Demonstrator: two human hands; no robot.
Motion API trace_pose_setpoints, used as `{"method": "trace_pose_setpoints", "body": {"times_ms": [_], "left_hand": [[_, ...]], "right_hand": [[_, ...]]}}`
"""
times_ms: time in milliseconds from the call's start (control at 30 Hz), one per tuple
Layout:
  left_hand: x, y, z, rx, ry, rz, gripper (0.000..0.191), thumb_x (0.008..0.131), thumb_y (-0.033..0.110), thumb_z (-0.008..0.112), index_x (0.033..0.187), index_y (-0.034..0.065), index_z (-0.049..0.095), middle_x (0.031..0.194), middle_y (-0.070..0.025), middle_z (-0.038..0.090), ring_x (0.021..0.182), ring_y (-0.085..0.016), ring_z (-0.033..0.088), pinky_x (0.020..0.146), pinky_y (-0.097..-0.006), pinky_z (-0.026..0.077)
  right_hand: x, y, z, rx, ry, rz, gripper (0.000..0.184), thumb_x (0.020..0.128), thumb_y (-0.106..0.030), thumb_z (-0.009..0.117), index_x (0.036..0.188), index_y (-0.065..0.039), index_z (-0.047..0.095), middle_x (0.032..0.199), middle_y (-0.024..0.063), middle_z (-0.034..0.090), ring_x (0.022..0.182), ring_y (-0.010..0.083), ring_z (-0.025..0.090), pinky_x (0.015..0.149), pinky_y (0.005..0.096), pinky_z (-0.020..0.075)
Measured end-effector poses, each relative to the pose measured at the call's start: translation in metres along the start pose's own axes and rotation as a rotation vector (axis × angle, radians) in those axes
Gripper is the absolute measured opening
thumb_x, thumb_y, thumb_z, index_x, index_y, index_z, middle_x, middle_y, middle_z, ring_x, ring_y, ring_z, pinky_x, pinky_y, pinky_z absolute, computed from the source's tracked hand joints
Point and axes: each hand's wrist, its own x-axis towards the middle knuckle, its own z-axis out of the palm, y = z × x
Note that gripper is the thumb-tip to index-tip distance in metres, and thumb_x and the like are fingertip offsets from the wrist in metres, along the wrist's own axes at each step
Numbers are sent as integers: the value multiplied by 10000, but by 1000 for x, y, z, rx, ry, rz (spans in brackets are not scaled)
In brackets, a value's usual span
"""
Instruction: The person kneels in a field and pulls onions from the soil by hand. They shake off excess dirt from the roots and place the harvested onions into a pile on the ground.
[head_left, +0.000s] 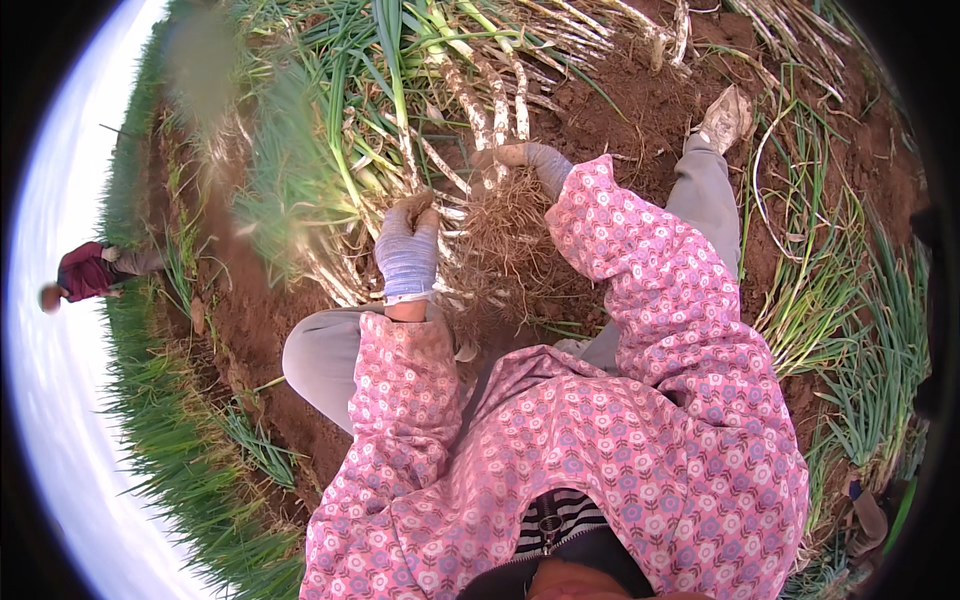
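Note:
My right hand (546, 166), in a soil-stained knit glove, grips several long green onions by their lower stalks (480, 105). Their tangle of brown roots (510, 221) hangs below the fingers. Just left of it, my left hand (409, 244), in a pale glove, has its fingers curled around the base of a green onion stalk (401, 127). The green leaves of these plants point away from me. Under and beyond both hands lies a heap of pulled green onions (345, 161), with white stalks and loose roots. My bent knee (326, 360) is close to the left forearm.
More onions lie on brown soil (622, 112) at the top right. A leafy bundle (817, 322) lies to the right, past my outstretched shoe (726, 120). Standing green crop (165, 420) lines the left, where another person (86, 270) in a dark red top is visible.

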Motion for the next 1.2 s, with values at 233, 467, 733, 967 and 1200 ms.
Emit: {"method": "trace_pose_setpoints", "body": {"times_ms": [233, 467, 733, 967, 1200], "left_hand": [[-29, 5, 41, 145, -67, 538, 498, 735, 163, 803, 1159, 23, 583, 1047, -124, 623, 993, -258, 627, 837, -344, 501], [-42, 44, 38, -548, -558, -412, 407, 768, 259, 777, 1044, 15, 605, 868, -73, 651, 759, -144, 613, 645, -257, 497], [-30, 7, 30, 100, -485, -244, 412, 855, 291, 675, 1116, -25, 636, 941, -142, 693, 820, -219, 647, 774, -329, 501], [6, -45, 58, -543, -272, -369, 583, 891, 514, 628, 1209, 25, 616, 1019, -43, 660, 847, -143, 605, 721, -271, 486], [36, -60, 84, -501, -571, -597, 278, 836, 289, 681, 1000, 64, 678, 825, -15, 644, 658, -133, 553, 551, -280, 428]], "right_hand": [[5, 8, -5, 7, -82, 89, 382, 863, -269, 631, 1128, 7, 627, 1003, 132, 670, 853, 244, 670, 802, 386, 569], [8, 19, -2, -48, 167, 191, 275, 813, -253, 678, 926, -4, 652, 907, 160, 684, 738, 244, 651, 717, 381, 563], [-20, -16, -18, -15, -44, 51, 289, 827, -266, 649, 925, 6, 639, 978, 211, 677, 778, 284, 682, 711, 414, 591], [3, 7, -35, -199, -178, 83, 412, 794, -365, 713, 999, -8, 687, 971, 110, 681, 899, 224, 641, 841, 359, 505], [-7, 2, -25, -451, -20, 133, 508, 764, -385, 740, 1084, 5, 675, 1073, 150, 682, 950, 268, 658, 860, 400, 506]]}}
